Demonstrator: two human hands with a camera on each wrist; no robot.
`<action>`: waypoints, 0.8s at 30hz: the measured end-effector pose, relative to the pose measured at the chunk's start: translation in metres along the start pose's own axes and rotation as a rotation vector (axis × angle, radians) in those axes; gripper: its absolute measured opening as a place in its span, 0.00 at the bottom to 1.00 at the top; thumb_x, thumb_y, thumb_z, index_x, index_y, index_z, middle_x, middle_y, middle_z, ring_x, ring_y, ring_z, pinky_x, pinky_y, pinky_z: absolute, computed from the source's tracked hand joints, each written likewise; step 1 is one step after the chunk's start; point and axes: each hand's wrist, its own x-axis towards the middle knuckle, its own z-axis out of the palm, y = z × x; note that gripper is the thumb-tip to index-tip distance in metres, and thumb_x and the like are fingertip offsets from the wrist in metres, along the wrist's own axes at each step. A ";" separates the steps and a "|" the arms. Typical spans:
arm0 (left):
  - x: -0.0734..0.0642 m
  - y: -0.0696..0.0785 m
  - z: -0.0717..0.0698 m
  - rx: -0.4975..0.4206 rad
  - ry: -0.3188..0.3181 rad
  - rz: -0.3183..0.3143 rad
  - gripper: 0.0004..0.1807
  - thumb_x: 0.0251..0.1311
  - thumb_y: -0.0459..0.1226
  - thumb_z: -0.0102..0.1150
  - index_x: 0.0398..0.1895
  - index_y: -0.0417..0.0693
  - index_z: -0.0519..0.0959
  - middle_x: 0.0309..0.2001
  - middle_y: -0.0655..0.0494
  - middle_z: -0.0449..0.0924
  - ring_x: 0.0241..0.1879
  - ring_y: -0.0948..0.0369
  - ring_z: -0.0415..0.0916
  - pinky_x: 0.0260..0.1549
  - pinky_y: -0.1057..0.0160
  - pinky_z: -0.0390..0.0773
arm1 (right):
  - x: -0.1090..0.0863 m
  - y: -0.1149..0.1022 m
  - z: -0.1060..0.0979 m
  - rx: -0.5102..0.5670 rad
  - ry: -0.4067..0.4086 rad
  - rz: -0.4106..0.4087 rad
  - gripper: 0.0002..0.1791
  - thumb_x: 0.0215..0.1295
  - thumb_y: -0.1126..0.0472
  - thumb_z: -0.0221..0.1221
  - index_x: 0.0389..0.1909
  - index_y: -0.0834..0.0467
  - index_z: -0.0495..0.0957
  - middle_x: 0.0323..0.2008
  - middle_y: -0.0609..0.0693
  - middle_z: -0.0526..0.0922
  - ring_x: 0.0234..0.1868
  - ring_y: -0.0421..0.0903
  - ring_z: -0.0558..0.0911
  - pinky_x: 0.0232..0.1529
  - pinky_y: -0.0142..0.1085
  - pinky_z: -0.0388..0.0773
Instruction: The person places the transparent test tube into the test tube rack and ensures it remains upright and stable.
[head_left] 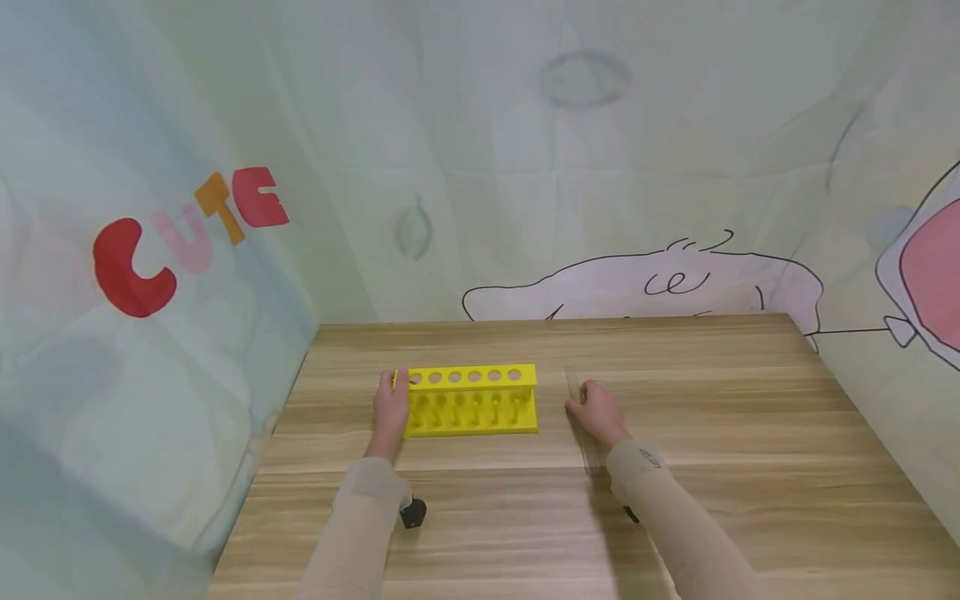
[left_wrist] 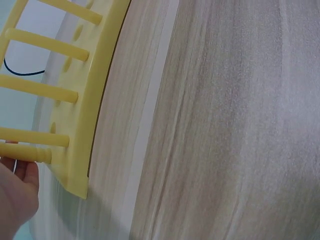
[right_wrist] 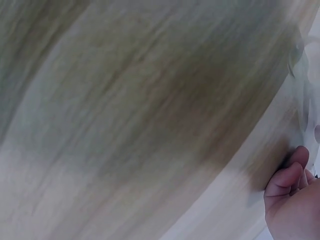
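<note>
A yellow test tube rack (head_left: pixel 471 429) stands on the wooden table, with a row of round holes in its top and pegs below. My left hand (head_left: pixel 392 408) grips its left end. In the left wrist view, the fingers (left_wrist: pixel 31 175) curl behind the end post of the rack (left_wrist: pixel 80 125). To the right of the rack, my right hand (head_left: pixel 598 410) pinches a clear flat strip (head_left: pixel 590 454), which lies front to back and is partly covered by the hand. In the right wrist view, thumb and forefinger of the right hand (right_wrist: pixel 290 190) meet close over the tabletop.
The wooden table (head_left: pixel 712 375) reaches back to a printed cloth (head_left: pixel 420 125), which also hangs along the left and right sides. A small black wrist device (head_left: pixel 412 512) shows beside the left sleeve (head_left: pixel 356 517).
</note>
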 end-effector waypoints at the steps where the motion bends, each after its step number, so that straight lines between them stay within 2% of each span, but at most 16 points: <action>1: 0.000 0.000 0.000 -0.004 -0.003 0.000 0.25 0.65 0.53 0.32 0.55 0.44 0.60 0.56 0.45 0.63 0.52 0.52 0.60 0.55 0.50 0.61 | 0.000 0.000 0.000 0.001 0.001 -0.002 0.17 0.56 0.51 0.57 0.37 0.61 0.69 0.28 0.53 0.74 0.26 0.45 0.70 0.23 0.32 0.65; 6: 0.001 -0.002 0.000 -0.013 -0.004 -0.005 0.26 0.65 0.53 0.32 0.55 0.44 0.60 0.57 0.46 0.63 0.52 0.52 0.60 0.56 0.51 0.61 | 0.000 0.003 -0.001 0.006 -0.013 0.017 0.18 0.55 0.53 0.57 0.39 0.62 0.69 0.32 0.54 0.75 0.29 0.46 0.71 0.25 0.32 0.68; 11: 0.001 -0.001 0.000 -0.018 -0.005 -0.003 0.25 0.65 0.53 0.32 0.55 0.45 0.60 0.56 0.46 0.63 0.53 0.53 0.60 0.56 0.51 0.61 | -0.001 0.004 -0.002 0.030 -0.022 0.031 0.18 0.55 0.53 0.56 0.39 0.62 0.68 0.32 0.55 0.75 0.30 0.46 0.72 0.25 0.32 0.68; 18: 0.001 -0.001 0.000 -0.011 -0.007 0.003 0.26 0.65 0.53 0.32 0.56 0.44 0.59 0.58 0.45 0.62 0.54 0.52 0.59 0.57 0.50 0.60 | -0.004 0.007 -0.004 0.143 -0.033 0.009 0.20 0.54 0.54 0.56 0.42 0.63 0.68 0.34 0.56 0.75 0.30 0.47 0.73 0.24 0.32 0.70; 24: 0.001 -0.002 -0.001 -0.006 -0.006 0.011 0.26 0.65 0.53 0.32 0.56 0.44 0.59 0.58 0.45 0.62 0.55 0.52 0.60 0.58 0.50 0.60 | -0.007 0.009 -0.006 0.240 -0.031 -0.027 0.18 0.54 0.57 0.56 0.41 0.64 0.67 0.30 0.55 0.74 0.25 0.44 0.72 0.22 0.32 0.70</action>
